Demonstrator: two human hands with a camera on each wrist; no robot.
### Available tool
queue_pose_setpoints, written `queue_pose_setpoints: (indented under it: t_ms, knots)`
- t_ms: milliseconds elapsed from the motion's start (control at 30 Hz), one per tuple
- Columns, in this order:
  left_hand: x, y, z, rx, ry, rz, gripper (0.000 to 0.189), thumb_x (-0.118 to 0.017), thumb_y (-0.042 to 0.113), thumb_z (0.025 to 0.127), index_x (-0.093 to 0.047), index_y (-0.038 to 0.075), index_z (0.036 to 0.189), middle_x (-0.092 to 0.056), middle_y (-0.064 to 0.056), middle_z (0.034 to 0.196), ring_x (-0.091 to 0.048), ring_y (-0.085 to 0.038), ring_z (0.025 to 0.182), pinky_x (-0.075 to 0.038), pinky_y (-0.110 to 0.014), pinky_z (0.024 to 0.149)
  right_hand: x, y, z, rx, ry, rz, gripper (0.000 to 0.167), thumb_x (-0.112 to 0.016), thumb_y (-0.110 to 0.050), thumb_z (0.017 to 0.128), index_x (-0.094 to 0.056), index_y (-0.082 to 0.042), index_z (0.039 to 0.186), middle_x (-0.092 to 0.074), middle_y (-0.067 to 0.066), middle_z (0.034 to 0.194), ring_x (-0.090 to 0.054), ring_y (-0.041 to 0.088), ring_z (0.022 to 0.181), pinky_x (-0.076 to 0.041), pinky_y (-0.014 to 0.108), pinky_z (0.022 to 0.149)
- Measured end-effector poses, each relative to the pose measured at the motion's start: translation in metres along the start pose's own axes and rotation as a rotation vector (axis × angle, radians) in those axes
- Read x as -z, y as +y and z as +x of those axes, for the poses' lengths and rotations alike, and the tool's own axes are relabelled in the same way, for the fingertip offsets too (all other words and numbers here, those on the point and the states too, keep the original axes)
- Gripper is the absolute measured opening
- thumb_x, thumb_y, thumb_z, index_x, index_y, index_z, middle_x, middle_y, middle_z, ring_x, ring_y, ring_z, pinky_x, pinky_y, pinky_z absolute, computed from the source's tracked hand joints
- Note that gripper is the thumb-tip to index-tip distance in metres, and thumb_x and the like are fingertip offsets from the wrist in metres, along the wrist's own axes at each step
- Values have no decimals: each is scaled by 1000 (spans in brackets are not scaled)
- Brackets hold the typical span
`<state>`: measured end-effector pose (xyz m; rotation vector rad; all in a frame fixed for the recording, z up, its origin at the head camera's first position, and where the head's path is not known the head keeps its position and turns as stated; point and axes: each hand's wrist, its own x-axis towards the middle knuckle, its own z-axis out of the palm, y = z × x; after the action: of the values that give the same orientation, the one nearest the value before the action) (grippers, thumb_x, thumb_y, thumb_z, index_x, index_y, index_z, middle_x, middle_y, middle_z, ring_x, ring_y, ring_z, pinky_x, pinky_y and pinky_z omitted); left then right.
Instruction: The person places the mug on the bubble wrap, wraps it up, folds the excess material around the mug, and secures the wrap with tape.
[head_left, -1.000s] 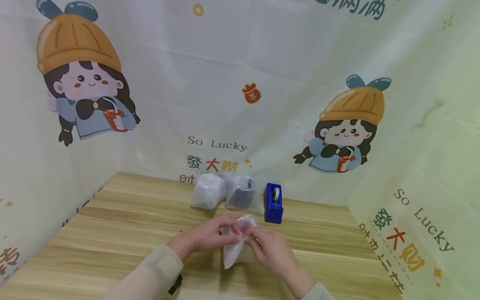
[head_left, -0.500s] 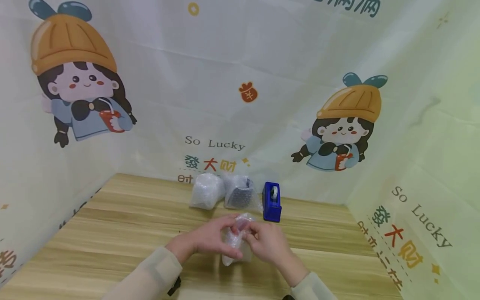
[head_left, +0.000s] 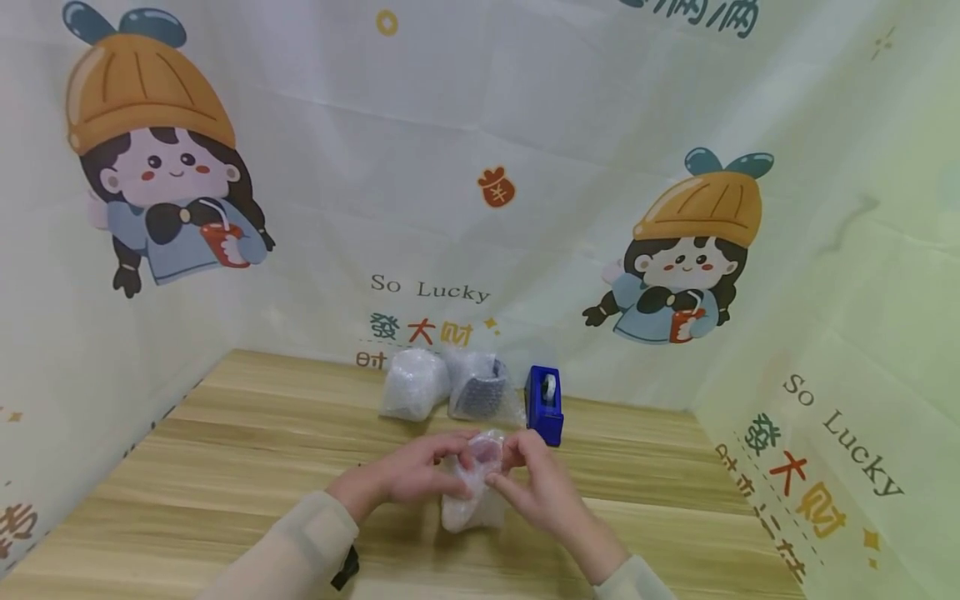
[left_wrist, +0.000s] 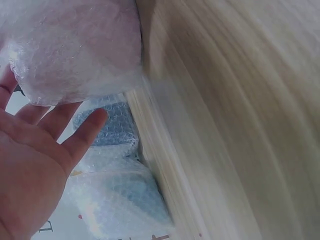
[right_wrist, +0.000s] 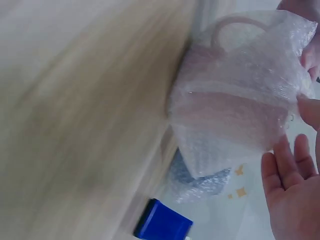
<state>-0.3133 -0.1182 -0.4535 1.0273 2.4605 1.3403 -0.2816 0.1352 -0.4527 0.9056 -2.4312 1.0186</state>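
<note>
A pinkish mug in bubble wrap (head_left: 474,504) stands upright on the table before the person, the wrap's top gathered around its opening. Through the plastic, a curved handle (right_wrist: 237,22) shows in the right wrist view. The left hand (head_left: 408,471) holds the wrap's upper left side, thumb in front and fingers at the opening. On the other side, the right hand (head_left: 543,483) pinches the upper edge between thumb and index finger. Its other fingers (right_wrist: 285,165) extend loosely beside the wrap. In the left wrist view, the left fingertips are partly hidden behind the mug in bubble wrap (left_wrist: 80,50).
At the back stand a whitish bubble-wrapped bundle (head_left: 414,385) and a dark bubble-wrapped item (head_left: 482,390), side by side. Right of them is a blue tape dispenser (head_left: 545,404) with a roll in it. A printed cloth (head_left: 555,250) hangs behind the wooden table (head_left: 285,417).
The left thumb moved down off the wrap's edge, then partly back up. The right hand shifted its hold, its index finger now at the opening's right side. The wrap's front flap lies more folded in.
</note>
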Motion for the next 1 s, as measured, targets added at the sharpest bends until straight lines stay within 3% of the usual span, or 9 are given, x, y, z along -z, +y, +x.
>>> queue_pose_setpoints:
  t_ms: [167,233,300,367,467,567,700,833,1000]
  knots:
    - [-1,0,-1,41,-6,-7,20,-79,33,92,-69,20,103,-50,-15,170,-47,-46,155,-44,-67,122,-6,6,-9,200,106,-86,19,-89,-7,89,-73,-16,97,-60,-1,101,-62,11,93,-57,24,78]
    - [-1,0,-1,43,-11,-6,20,-79,34,92,-68,20,104,-50,-15,170,-47,-46,155,-44,-67,121,-6,6,-12,276,128,-160,18,-89,-9,89,-78,-16,101,-64,2,105,-64,13,94,-58,25,79]
    - [-1,1,-1,45,-15,-10,21,-78,34,92,-68,21,104,-50,-14,170,-47,-45,155,-44,-67,121,-6,5,-14,297,129,-230,18,-90,-15,89,-80,-17,105,-68,7,115,-69,18,101,-63,32,84]
    - [-1,2,-1,46,-17,-10,21,-77,35,92,-68,21,105,-50,-14,171,-47,-45,155,-44,-68,120,-5,4,-16,248,104,-255,19,-90,-22,91,-81,-20,107,-71,14,129,-73,29,113,-65,44,92]
    - [0,2,-2,60,-21,-8,29,-76,36,93,-68,21,116,-50,-15,170,-48,-45,154,-44,-70,120,-3,1,-18,98,18,-211,20,-87,-30,95,-80,-24,112,-70,21,144,-71,42,129,-63,59,102]
    - [0,3,-4,81,-23,-28,55,-76,38,94,-60,16,142,-52,-18,167,-52,-46,150,-43,-71,122,-2,0,-18,-25,-62,-146,19,-81,-34,100,-78,-26,117,-69,22,148,-70,45,133,-60,62,106]
    - [0,4,-5,121,-16,-52,84,-78,38,94,-43,15,166,-50,-20,168,-51,-46,151,-40,-72,123,0,-2,-14,-89,-122,-112,19,-78,-38,102,-78,-26,118,-70,16,148,-70,40,133,-60,60,108]
    - [0,4,-5,125,-15,-31,80,-78,39,94,-49,20,165,-48,-16,171,-47,-47,155,-39,-74,124,2,-2,-10,-99,-146,-92,20,-77,-38,103,-79,-24,118,-70,12,148,-71,37,131,-62,56,105]
    - [-1,0,-2,46,-19,29,65,-75,44,96,-63,19,155,-51,-13,169,-48,-44,154,-42,-70,123,5,0,-9,-98,-166,-47,19,-76,-38,104,-79,-23,116,-70,10,148,-71,37,131,-65,51,102]
